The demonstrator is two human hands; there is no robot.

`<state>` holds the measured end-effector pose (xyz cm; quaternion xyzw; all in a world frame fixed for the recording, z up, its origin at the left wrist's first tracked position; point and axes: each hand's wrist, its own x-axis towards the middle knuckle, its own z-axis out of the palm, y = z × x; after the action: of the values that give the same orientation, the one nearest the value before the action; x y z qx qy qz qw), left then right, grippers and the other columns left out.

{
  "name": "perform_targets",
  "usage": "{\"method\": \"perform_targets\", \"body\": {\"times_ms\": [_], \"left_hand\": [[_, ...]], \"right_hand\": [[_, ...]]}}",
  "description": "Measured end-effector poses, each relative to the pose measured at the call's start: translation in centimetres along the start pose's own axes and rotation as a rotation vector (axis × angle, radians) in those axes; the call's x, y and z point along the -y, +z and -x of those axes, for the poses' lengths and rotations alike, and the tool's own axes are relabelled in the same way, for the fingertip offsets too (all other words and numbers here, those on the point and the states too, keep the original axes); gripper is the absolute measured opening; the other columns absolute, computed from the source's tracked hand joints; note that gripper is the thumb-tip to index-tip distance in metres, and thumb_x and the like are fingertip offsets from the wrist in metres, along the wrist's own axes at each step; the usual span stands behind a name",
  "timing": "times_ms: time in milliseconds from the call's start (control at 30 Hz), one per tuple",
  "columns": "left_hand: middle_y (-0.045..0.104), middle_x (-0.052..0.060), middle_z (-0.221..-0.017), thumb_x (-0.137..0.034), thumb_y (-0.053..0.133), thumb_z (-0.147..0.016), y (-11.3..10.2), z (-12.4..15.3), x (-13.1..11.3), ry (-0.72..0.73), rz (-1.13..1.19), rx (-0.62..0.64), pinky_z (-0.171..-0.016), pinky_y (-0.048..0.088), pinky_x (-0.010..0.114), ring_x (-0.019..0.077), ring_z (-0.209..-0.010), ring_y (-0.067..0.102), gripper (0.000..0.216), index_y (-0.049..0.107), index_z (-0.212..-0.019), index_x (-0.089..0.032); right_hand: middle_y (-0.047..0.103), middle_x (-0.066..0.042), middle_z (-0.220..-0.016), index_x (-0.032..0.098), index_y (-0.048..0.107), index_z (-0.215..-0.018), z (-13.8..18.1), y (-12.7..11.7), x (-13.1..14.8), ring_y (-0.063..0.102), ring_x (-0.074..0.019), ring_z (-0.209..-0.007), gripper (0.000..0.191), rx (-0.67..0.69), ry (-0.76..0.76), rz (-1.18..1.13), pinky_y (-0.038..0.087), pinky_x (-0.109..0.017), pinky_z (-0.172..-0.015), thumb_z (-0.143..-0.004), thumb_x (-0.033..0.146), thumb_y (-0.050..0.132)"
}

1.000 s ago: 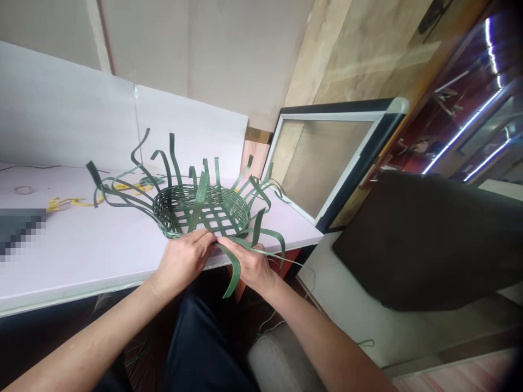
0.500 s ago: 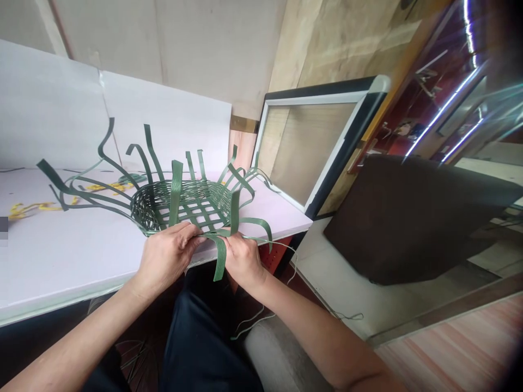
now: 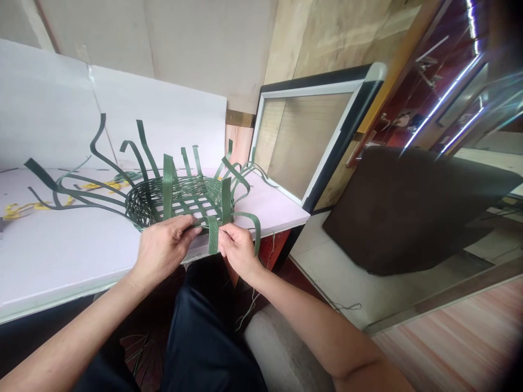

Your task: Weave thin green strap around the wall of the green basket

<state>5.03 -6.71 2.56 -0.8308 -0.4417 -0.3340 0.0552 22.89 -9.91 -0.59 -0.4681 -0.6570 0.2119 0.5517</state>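
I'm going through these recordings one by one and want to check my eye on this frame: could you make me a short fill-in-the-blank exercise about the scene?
1. The basket and its loose strips are ____ in colour.
2. The left hand holds the basket's rim on the ____ (near or far) side.
3. The scraps on the table are ____ in colour.
4. In the picture, the black-and-white frame is to the ____ of the basket.

Missing words: green; near; yellow; right.

Pale wall (image 3: 204, 49), plywood panel (image 3: 343, 32), black-and-white frame (image 3: 310, 141), white tabletop (image 3: 61, 261); bright light strips (image 3: 441, 103) at right
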Motion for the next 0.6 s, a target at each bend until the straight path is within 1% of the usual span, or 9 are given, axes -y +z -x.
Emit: {"method": "perform_targets", "body": {"times_ms": [67, 133, 200, 267, 333, 367, 433, 500, 600], "left_hand": [[0.064, 0.001, -0.075, -0.038, 0.043, -0.096, 0.0, -0.1, -0.1, -0.013, -0.009, 0.002, -0.058, 0.031, 0.026, 0.0153, -0.064, 0.056, 0.029, 0.058, -0.078, -0.021], [0.062, 0.001, -0.071, -0.038, 0.043, -0.095, 0.0, -0.1, -0.2, -0.019, -0.021, 0.001, -0.058, 0.030, 0.026, 0.0153, -0.063, 0.055, 0.030, 0.056, -0.075, -0.021], [0.058, 0.000, -0.067, -0.038, 0.043, -0.095, 0.1, -0.1, -0.2, -0.014, -0.034, -0.005, -0.058, 0.030, 0.026, 0.0154, -0.063, 0.054, 0.031, 0.053, -0.072, -0.020], [0.057, 0.000, -0.065, -0.039, 0.043, -0.096, 0.2, 0.0, -0.2, -0.003, -0.040, -0.017, -0.058, 0.029, 0.026, 0.0156, -0.064, 0.055, 0.033, 0.052, -0.071, -0.020], [0.058, 0.000, -0.066, -0.040, 0.043, -0.096, 0.4, 0.1, -0.1, 0.007, -0.037, -0.021, -0.058, 0.029, 0.025, 0.0155, -0.065, 0.056, 0.032, 0.052, -0.072, -0.020], [0.058, 0.000, -0.067, -0.039, 0.044, -0.096, 0.4, 0.2, -0.1, 0.010, -0.034, -0.020, -0.058, 0.029, 0.025, 0.0155, -0.066, 0.056, 0.032, 0.052, -0.072, -0.020], [0.059, 0.000, -0.068, -0.039, 0.044, -0.096, 0.3, 0.2, -0.1, 0.012, -0.028, -0.010, -0.058, 0.029, 0.025, 0.0153, -0.066, 0.056, 0.030, 0.053, -0.074, -0.020], [0.059, 0.000, -0.069, -0.038, 0.045, -0.096, 0.2, 0.2, -0.2, 0.010, -0.023, -0.003, -0.058, 0.029, 0.025, 0.0151, -0.065, 0.056, 0.029, 0.053, -0.075, -0.021], [0.061, 0.000, -0.070, -0.037, 0.044, -0.096, 0.1, 0.2, -0.5, 0.000, -0.012, -0.003, -0.057, 0.029, 0.025, 0.0145, -0.065, 0.057, 0.028, 0.053, -0.075, -0.021]], "right_hand": [[0.051, 0.004, -0.054, 0.021, 0.056, -0.067, 0.2, -0.2, 0.6, 0.049, -0.0106, -0.053, 0.036, -0.025, -0.045, 0.141, 0.040, -0.021, -0.055, -0.096, 0.037, 0.043], [0.060, 0.000, -0.063, 0.020, 0.061, -0.072, 0.4, -0.6, 1.3, 0.054, -0.0120, -0.059, 0.035, -0.056, -0.151, 0.319, 0.041, -0.022, -0.060, -0.098, 0.033, 0.041], [0.068, -0.004, -0.076, 0.019, 0.066, -0.085, 0.5, -1.1, 2.0, 0.061, -0.0144, -0.068, 0.032, -0.072, -0.251, 0.425, 0.043, -0.023, -0.064, -0.099, 0.030, 0.040], [0.072, -0.005, -0.085, 0.019, 0.068, -0.105, 0.5, -1.3, 2.5, 0.064, -0.0160, -0.073, 0.028, -0.075, -0.268, 0.437, 0.046, -0.024, -0.067, -0.099, 0.030, 0.042], [0.073, -0.004, -0.083, 0.020, 0.064, -0.120, 0.4, -1.4, 2.9, 0.065, -0.0161, -0.071, 0.030, -0.075, -0.209, 0.352, 0.049, -0.024, -0.065, -0.097, 0.031, 0.047], [0.072, -0.002, -0.080, 0.022, 0.063, -0.123, 0.4, -1.3, 2.9, 0.065, -0.0156, -0.069, 0.032, -0.065, -0.167, 0.276, 0.050, -0.024, -0.064, -0.096, 0.032, 0.049], [0.071, 0.000, -0.076, 0.023, 0.065, -0.119, 0.4, -1.0, 2.9, 0.064, -0.0145, -0.066, 0.030, -0.032, -0.095, 0.068, 0.051, -0.024, -0.063, -0.094, 0.034, 0.053], [0.069, 0.000, -0.075, 0.022, 0.070, -0.108, 0.5, -0.7, 2.8, 0.063, -0.0135, -0.065, 0.025, -0.029, -0.053, -0.105, 0.053, -0.025, -0.064, -0.092, 0.036, 0.057], [0.066, 0.001, -0.070, 0.020, 0.072, -0.100, 0.9, -0.2, 2.5, 0.061, -0.0122, -0.060, 0.025, -0.121, -0.004, -0.212, 0.054, -0.026, -0.064, -0.089, 0.040, 0.061]]}}
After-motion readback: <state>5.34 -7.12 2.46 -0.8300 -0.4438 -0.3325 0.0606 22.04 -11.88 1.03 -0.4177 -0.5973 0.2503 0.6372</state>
